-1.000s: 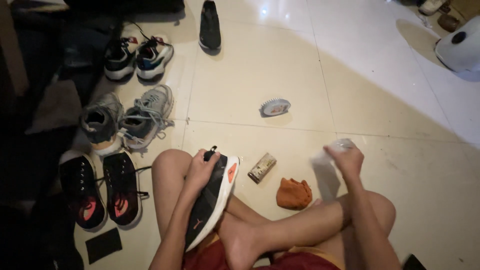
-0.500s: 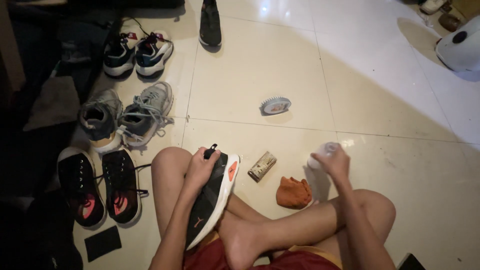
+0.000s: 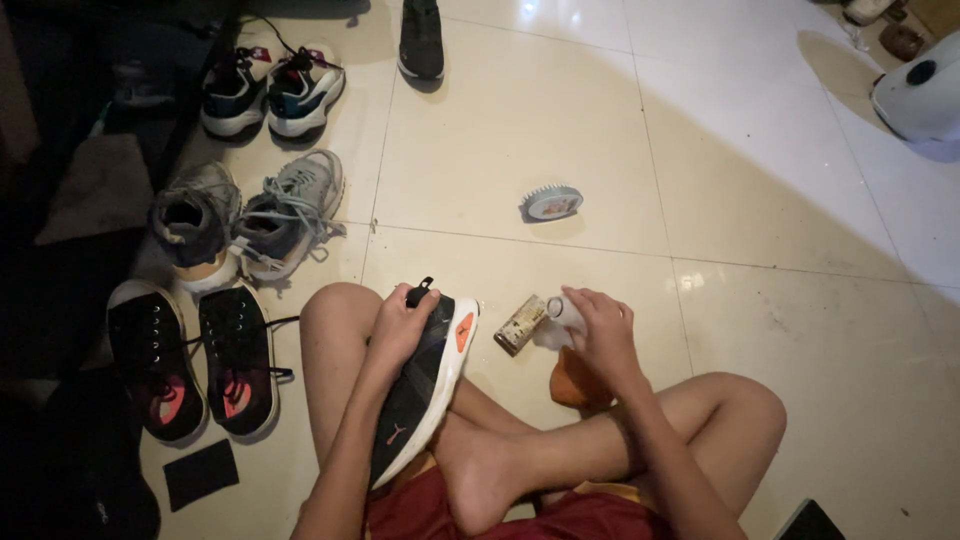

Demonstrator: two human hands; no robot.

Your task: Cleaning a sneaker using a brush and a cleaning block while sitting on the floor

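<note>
A person sits cross-legged on the glossy cream tiled floor [image 3: 560,160], and the left hand [image 3: 398,325] grips a black sneaker with a white sole and an orange mark on its heel [image 3: 425,385], the fingers wrapped over its upper edge while the shoe rests tilted against the left thigh. The right hand [image 3: 600,330] closes its fingers around a small whitish bottle or cloth [image 3: 560,318]; which of the two it is cannot be told. It hovers just above a crumpled orange rag [image 3: 572,385] on the floor, and just beside a small tan rectangular tin [image 3: 520,325]. Farther out lies a round blue-bristled brush [image 3: 551,203]. To the left, three pairs of shoes stand in a column: black with pink insoles [image 3: 195,360], grey lace-ups [image 3: 245,215], and black-and-white trainers [image 3: 272,90].
</note>
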